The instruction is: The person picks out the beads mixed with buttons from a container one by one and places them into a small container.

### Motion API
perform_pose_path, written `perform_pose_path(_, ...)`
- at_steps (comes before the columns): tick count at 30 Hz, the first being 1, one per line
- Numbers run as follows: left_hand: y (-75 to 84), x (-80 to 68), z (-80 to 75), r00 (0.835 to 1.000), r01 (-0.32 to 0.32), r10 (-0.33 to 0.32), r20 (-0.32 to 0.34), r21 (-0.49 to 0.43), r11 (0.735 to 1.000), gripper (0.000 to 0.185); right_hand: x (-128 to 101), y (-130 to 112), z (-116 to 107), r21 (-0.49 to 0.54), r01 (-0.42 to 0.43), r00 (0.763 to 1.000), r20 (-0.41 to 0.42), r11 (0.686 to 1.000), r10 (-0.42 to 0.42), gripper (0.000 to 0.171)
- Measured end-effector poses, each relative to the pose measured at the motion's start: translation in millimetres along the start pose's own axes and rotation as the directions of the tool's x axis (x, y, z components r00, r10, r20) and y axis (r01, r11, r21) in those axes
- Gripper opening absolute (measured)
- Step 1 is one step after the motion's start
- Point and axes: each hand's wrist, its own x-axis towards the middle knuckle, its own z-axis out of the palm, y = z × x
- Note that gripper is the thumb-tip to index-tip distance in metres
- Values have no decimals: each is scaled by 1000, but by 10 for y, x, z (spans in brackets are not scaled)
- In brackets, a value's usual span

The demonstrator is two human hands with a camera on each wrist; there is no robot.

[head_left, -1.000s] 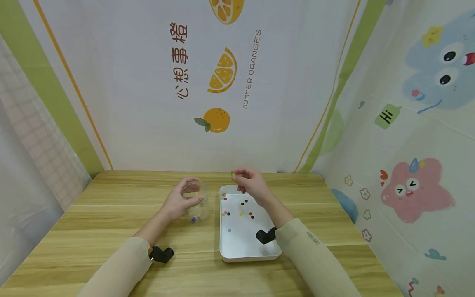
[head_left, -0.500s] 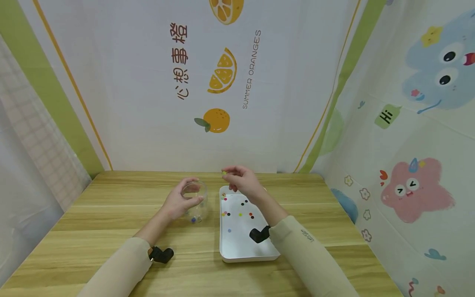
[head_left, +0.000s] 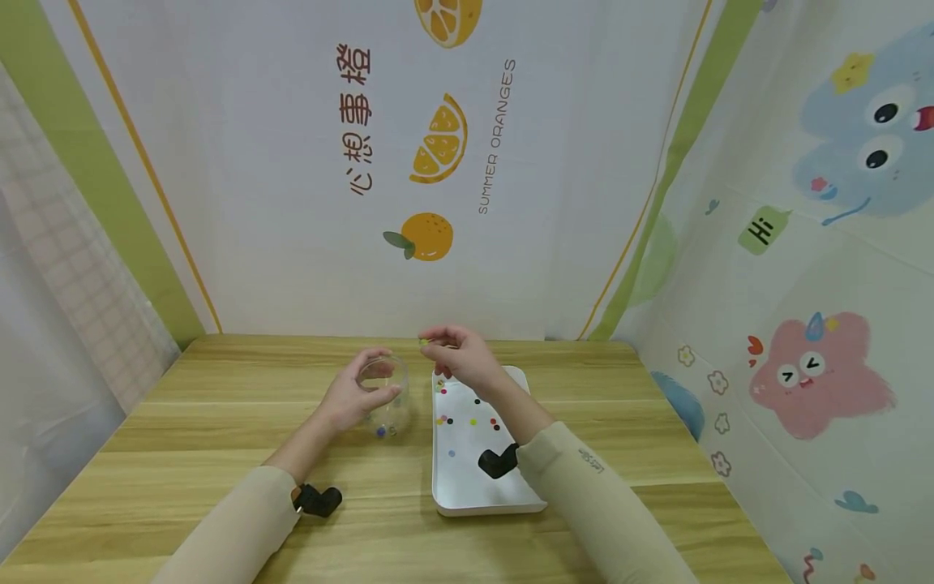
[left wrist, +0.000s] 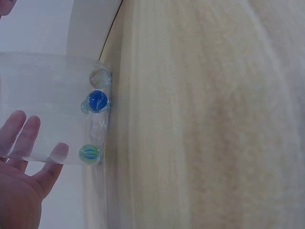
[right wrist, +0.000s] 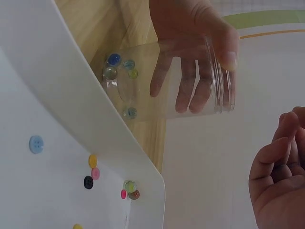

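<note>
My left hand [head_left: 349, 396] grips a clear plastic jar [head_left: 396, 414] around its side, thumb in front. The jar stands upright on the table, its mouth facing up. Several glass marbles lie on its bottom, including a blue marble [left wrist: 97, 101] and a green-striped marble [left wrist: 89, 153]. To the right of the jar's mouth and slightly higher, my right hand [head_left: 465, 358] pinches a small yellow-green marble [head_left: 425, 342] between thumb and fingertips. In the right wrist view the curled fingers [right wrist: 274, 155] hide that marble.
Right of the jar is a white tray [head_left: 481, 496] on the wooden table [head_left: 219, 422]. Scattered in it are several buttons, among them a light blue button [right wrist: 36, 144] and a black button [right wrist: 88, 182]. A yellow-green marble [right wrist: 130, 186] sits near the tray's far left corner.
My right hand has moved left with the yellow-green marble, from over the tray's far end toward the jar's mouth. My left hand and the jar have stayed in place.
</note>
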Motion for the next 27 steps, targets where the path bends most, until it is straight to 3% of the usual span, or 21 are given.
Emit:
perform_pose_path(12, -1, -3, -1, 1000, 4, -4, 0, -5, 1000, 67, 71, 3, 151, 18, 15, 1000, 24, 1000, -15, 28)
perform_pose_path(27, 16, -6, 0, 1000, 26, -26, 3, -21, 999, 64, 124, 57, 342, -40, -2, 998, 63, 999, 5, 28)
